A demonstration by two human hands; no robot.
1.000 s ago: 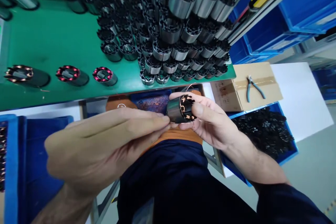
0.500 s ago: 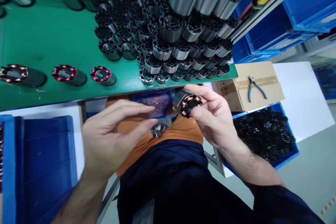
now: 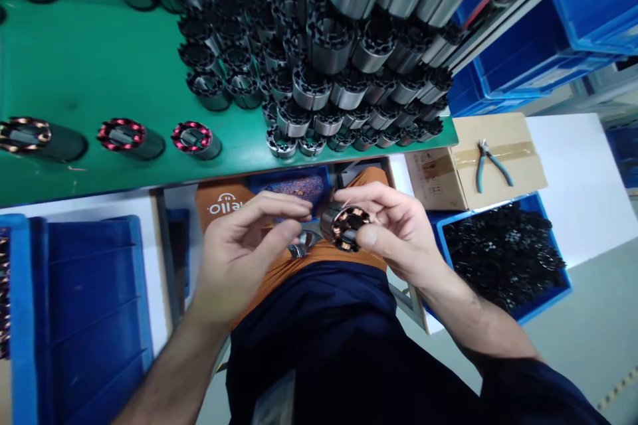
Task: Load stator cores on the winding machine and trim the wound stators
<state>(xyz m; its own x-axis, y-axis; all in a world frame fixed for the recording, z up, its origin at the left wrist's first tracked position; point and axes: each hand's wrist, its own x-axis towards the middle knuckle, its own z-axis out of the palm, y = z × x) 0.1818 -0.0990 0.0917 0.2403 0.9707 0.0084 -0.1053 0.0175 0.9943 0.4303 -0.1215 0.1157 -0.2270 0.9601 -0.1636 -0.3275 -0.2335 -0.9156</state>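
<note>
A motor stator with copper windings is in my right hand, its wound end turned toward me and my thumb at its rim. Just left of it, my left hand is held with thumb and fingers apart and nothing visible between them. Both hands are over my lap, in front of the bench edge. On the green bench top, a stator with red-marked windings, a second red-marked stator and a copper-wound stator lie in a row.
Stacked unwound stator cores fill the bench's right side. Cutting pliers lie on a cardboard box, near a blue bin of black parts. Copper scraps fill a tray under the bench. Blue crates stand at left.
My left hand has moved right, closer to the stator. My right hand has brought the stator slightly down and to the left, with the wound end turned more toward me.
</note>
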